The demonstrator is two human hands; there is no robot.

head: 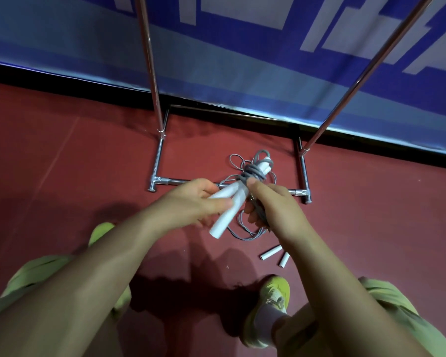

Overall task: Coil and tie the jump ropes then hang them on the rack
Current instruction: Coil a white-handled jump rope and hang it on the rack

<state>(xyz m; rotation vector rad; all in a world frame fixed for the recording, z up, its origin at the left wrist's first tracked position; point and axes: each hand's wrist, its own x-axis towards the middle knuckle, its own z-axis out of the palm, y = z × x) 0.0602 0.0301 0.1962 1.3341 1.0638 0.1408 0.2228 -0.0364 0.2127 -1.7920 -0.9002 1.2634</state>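
Observation:
A jump rope with two white handles (225,210) and a grey cord (254,173) is held in front of me above the red floor. The cord is wound several times around the upper part of the handles. My left hand (191,202) grips the white handles from the left. My right hand (271,204) clasps the bundled cord on the right, thumb near the wraps. Grey loops hang below the hands. Two more white handles (274,255) lie on the floor by my right wrist; their cord is hidden.
The metal rack (162,161) stands just beyond the hands, its base frame on the floor and two uprights rising out of view. A blue and white banner (242,60) covers the wall behind. My green shoes (276,292) and trouser legs fill the bottom.

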